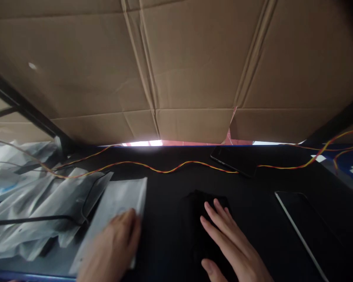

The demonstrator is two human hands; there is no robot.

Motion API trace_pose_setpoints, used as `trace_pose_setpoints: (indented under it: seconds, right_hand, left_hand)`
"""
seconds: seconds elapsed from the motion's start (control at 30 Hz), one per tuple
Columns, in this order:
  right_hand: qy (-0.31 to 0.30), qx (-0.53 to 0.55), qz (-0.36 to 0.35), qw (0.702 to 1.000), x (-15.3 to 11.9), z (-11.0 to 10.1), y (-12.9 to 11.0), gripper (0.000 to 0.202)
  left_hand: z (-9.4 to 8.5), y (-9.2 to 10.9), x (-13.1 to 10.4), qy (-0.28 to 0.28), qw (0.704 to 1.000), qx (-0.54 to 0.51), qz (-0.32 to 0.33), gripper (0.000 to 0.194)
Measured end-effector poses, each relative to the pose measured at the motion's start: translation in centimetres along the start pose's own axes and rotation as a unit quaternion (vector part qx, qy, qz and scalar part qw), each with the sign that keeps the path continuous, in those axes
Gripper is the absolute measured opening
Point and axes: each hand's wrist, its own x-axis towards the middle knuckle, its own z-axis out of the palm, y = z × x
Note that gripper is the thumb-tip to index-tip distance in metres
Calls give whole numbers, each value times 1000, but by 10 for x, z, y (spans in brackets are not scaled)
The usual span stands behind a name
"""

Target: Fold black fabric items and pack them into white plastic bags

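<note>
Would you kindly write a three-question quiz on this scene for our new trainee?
1. Which hand is over the black item: left or right?
2. True or false: the yellow-and-red wire lies across the back of the left hand.
3. Fill in: the large brown sheet at the top of the picture is ____.

Key: 1. right hand; 2. false, the yellow-and-red wire lies beyond the left hand; 3. cardboard.

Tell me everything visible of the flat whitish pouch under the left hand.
The pouch is whitish and flat, apparently translucent plastic, with a faint marking too blurred to read. It lies on the black surface, its far end angled rightward, beside crumpled bags on its left. The blurred left hand covers part of its nearer half; whether it grasps it is unclear.
</note>
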Motion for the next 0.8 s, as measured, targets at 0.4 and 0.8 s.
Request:
trace_pose_setpoints:
  seconds: [0.4, 0.8]
  right_hand:
    - [-70, 45, -20, 996, 32, 13, -21, 40]
    - [-63, -40, -9, 997, 27, -11, -8, 26]
  left_hand:
    - [3, 91, 8, 111, 979, -131, 109, 28]
    - [22, 94, 7, 84, 972, -159, 150, 18]
